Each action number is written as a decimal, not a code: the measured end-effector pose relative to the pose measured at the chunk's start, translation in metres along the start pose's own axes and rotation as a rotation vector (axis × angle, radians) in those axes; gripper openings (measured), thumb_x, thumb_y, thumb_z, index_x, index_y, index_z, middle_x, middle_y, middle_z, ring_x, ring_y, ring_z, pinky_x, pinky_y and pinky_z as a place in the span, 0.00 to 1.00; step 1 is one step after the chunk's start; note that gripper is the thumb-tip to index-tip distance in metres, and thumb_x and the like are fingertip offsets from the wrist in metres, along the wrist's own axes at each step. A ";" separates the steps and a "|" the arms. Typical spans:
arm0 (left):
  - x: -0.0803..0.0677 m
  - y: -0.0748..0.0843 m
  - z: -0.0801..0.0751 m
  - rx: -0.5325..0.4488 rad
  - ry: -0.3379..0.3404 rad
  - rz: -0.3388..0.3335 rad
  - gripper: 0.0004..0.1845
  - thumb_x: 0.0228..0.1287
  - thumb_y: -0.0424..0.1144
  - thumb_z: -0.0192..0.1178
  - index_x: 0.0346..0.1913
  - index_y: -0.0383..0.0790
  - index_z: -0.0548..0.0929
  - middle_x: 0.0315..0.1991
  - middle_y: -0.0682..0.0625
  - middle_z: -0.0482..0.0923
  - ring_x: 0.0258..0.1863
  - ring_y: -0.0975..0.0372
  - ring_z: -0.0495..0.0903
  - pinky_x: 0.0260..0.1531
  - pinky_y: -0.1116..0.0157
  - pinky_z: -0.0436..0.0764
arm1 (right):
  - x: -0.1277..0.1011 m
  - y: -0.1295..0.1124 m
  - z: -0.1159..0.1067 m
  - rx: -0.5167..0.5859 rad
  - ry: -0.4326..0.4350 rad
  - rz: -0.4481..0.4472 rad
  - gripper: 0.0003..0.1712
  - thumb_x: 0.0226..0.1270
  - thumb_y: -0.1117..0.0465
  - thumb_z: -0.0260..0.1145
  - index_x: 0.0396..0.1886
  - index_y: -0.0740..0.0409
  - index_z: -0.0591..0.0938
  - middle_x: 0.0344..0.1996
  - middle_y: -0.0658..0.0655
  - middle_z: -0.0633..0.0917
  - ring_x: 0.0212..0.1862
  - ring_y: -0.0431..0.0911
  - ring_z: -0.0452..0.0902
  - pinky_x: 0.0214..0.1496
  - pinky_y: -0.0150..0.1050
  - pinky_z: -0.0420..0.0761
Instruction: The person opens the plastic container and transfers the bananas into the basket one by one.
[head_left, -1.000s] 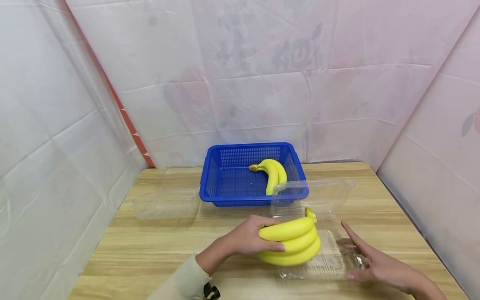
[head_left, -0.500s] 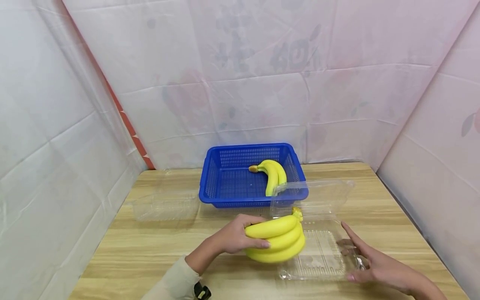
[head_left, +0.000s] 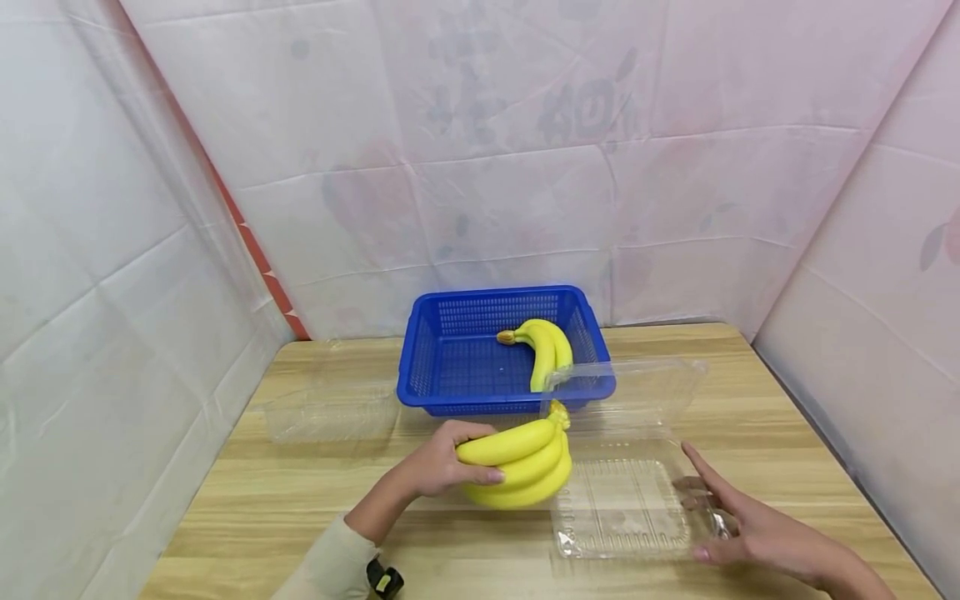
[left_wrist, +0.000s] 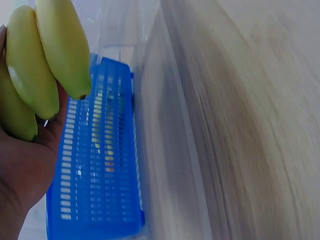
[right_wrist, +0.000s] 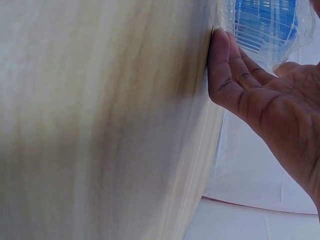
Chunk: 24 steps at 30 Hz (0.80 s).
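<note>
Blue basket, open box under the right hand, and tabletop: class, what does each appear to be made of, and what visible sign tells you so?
Blue basket: apparently moulded plastic, slightly glossy, with a regular grid of slots in its walls.
Open box: thin clear plastic; the table shows through and its ribbed base catches the light.
Tabletop: pale wood or wood-look laminate, matt, with streaked grain; which one cannot be told.

Your left hand is curled in a grip, fingers wrapped, forearm angled in from below. Your right hand lies flat on its edge, fingers straight and together.
</note>
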<state>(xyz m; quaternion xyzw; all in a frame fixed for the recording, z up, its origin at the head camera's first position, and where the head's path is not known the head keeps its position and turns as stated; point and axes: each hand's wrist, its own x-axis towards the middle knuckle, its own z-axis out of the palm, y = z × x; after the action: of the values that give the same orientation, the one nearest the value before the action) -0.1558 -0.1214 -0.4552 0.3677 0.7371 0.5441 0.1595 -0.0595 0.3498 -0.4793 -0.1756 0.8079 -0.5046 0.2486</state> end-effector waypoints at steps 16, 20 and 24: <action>-0.014 -0.006 -0.016 -0.034 -0.047 -0.059 0.07 0.66 0.40 0.73 0.40 0.42 0.87 0.29 0.56 0.77 0.29 0.72 0.74 0.32 0.73 0.78 | -0.001 0.001 0.000 -0.001 0.004 0.000 0.71 0.71 0.63 0.73 0.88 0.40 0.26 0.77 0.83 0.57 0.65 0.18 0.68 0.55 0.26 0.80; -0.017 -0.008 -0.022 -0.060 -0.046 -0.011 0.07 0.66 0.37 0.73 0.40 0.37 0.87 0.30 0.56 0.78 0.30 0.72 0.75 0.32 0.72 0.78 | -0.001 0.001 0.000 -0.013 0.009 0.003 0.70 0.72 0.63 0.73 0.88 0.40 0.27 0.77 0.79 0.59 0.66 0.19 0.68 0.55 0.25 0.79; -0.020 -0.009 -0.029 -0.084 -0.032 0.022 0.07 0.65 0.35 0.73 0.41 0.34 0.87 0.29 0.56 0.77 0.28 0.72 0.74 0.29 0.72 0.78 | -0.001 0.000 0.000 -0.034 0.017 0.008 0.69 0.72 0.63 0.72 0.88 0.39 0.28 0.77 0.73 0.62 0.67 0.20 0.69 0.55 0.25 0.79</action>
<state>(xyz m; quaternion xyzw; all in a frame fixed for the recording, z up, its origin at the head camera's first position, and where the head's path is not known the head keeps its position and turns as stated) -0.1637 -0.1567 -0.4561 0.3774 0.7068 0.5703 0.1808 -0.0587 0.3508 -0.4791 -0.1723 0.8193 -0.4911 0.2406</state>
